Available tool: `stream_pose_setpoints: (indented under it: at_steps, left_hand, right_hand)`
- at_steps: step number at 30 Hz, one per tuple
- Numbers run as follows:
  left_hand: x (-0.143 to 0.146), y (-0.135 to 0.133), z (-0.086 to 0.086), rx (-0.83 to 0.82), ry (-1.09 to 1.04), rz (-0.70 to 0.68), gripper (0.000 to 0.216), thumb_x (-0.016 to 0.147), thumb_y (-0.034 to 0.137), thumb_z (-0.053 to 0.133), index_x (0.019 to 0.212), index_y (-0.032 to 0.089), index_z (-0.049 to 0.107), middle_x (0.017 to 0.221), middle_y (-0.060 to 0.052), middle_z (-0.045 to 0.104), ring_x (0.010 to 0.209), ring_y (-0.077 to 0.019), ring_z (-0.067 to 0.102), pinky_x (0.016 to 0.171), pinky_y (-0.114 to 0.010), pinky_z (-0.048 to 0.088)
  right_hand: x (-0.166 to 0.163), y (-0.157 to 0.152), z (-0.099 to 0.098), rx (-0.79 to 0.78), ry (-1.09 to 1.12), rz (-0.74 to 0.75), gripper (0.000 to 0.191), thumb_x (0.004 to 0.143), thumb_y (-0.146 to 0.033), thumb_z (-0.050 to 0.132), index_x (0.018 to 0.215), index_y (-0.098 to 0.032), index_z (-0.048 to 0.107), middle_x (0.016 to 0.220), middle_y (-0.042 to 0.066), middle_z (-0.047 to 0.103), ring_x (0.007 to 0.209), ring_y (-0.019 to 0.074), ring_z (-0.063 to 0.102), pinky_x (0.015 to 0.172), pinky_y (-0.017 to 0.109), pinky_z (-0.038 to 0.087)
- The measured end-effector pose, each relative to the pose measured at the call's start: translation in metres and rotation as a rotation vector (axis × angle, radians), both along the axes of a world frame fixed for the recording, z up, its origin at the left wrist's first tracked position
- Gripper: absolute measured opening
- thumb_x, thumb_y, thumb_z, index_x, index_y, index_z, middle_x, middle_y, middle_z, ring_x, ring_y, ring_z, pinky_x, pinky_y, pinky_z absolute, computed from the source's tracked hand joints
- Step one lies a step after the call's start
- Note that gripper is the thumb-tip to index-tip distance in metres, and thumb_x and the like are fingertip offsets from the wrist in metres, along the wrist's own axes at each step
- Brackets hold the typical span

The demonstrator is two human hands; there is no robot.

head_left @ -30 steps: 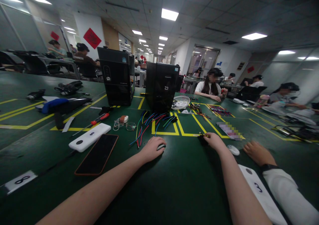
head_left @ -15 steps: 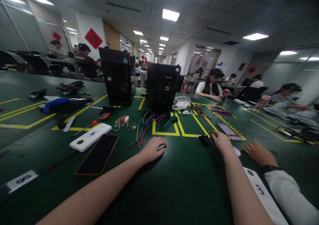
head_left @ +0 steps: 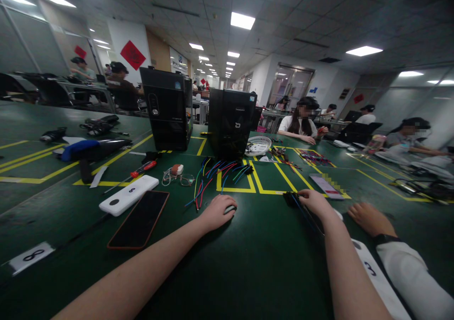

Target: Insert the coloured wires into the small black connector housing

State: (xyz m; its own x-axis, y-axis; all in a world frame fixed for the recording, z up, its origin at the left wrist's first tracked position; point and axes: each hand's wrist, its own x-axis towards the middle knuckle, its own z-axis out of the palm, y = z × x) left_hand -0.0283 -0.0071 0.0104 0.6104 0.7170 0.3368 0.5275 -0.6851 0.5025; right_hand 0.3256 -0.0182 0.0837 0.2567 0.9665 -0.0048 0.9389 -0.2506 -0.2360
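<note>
On the green table, my left hand point(head_left: 219, 212) is curled over a small, pale rounded object point(head_left: 230, 209), mostly hidden under the fingers. My right hand point(head_left: 315, 203) lies further right, its fingertips pinched at a bundle of dark wires point(head_left: 292, 199) with some blue in it. Part of those wires runs below the palm. Loose red, blue and green wires point(head_left: 201, 192) fan out beyond my left hand, close to its fingers.
Two black computer cases point(head_left: 232, 124) stand at the back. At left lie a dark phone point(head_left: 139, 220), a white box marked 8 point(head_left: 129, 195), a screwdriver point(head_left: 144, 168) and glasses point(head_left: 186, 180). A co-worker's hand point(head_left: 372, 219) rests near my right arm. Another phone point(head_left: 326, 186) lies beyond.
My right hand has shifted slightly, its fingers now drawn closer together at the dark wires. My left hand stays where it was.
</note>
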Motion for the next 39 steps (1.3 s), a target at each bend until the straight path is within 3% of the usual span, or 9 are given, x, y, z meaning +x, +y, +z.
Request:
stream_pose_setpoints:
  at_steps: [13,25,28,32,36,39]
  left_hand:
    - [0.0,-0.001,0.002,0.0,0.001,-0.004,0.019,0.084,0.024,0.052,0.101,0.022,0.062,0.108,-0.004,0.061,0.103,-0.0198,0.052,0.095,-0.034,0.037]
    - [0.0,-0.001,0.001,-0.001,0.006,0.0,0.019,0.084,0.025,0.052,0.1,0.021,0.062,0.108,-0.004,0.06,0.104,-0.0201,0.052,0.097,-0.035,0.036]
    - [0.0,-0.001,0.001,-0.005,0.008,-0.002,0.019,0.084,0.025,0.052,0.1,0.021,0.062,0.108,-0.004,0.061,0.103,-0.0201,0.052,0.096,-0.036,0.036]
    - [0.0,0.0,0.001,-0.004,0.018,0.001,0.019,0.085,0.025,0.052,0.101,0.022,0.062,0.108,-0.004,0.06,0.103,-0.02,0.052,0.097,-0.036,0.036]
    - [0.0,0.0,-0.001,0.012,0.024,0.001,0.019,0.083,0.024,0.053,0.1,0.021,0.062,0.108,-0.004,0.06,0.103,-0.02,0.052,0.096,-0.035,0.037]
    - [0.0,0.001,-0.001,0.017,0.023,0.002,0.018,0.083,0.023,0.054,0.099,0.021,0.062,0.107,-0.004,0.061,0.103,-0.0204,0.052,0.095,-0.035,0.037]
  right_hand:
    - [-0.001,0.005,-0.006,-0.054,-0.123,0.016,0.034,0.074,-0.017,0.05,0.102,-0.017,0.069,0.102,0.01,0.068,0.092,0.0219,0.061,0.07,0.025,0.043]
    - [0.004,0.007,-0.011,-0.178,-0.002,0.104,0.036,0.075,-0.015,0.049,0.105,-0.019,0.068,0.1,0.007,0.069,0.091,0.0196,0.062,0.076,0.024,0.042]
    - [0.005,0.006,-0.011,-0.119,-0.002,0.084,0.033,0.077,-0.016,0.047,0.102,-0.018,0.069,0.101,0.008,0.068,0.091,0.0196,0.062,0.076,0.024,0.042]
    - [0.003,0.004,-0.006,0.09,-0.036,-0.025,0.033,0.082,-0.023,0.045,0.103,-0.014,0.068,0.105,0.012,0.066,0.096,0.0218,0.06,0.076,0.026,0.043]
    - [-0.003,0.003,-0.004,0.073,0.009,0.018,0.035,0.085,-0.033,0.044,0.099,-0.012,0.068,0.102,0.012,0.067,0.091,0.0219,0.061,0.074,0.026,0.043]
    - [-0.004,0.004,-0.006,0.092,-0.025,-0.003,0.034,0.086,-0.029,0.042,0.103,-0.012,0.067,0.105,0.011,0.066,0.096,0.0224,0.06,0.078,0.027,0.043]
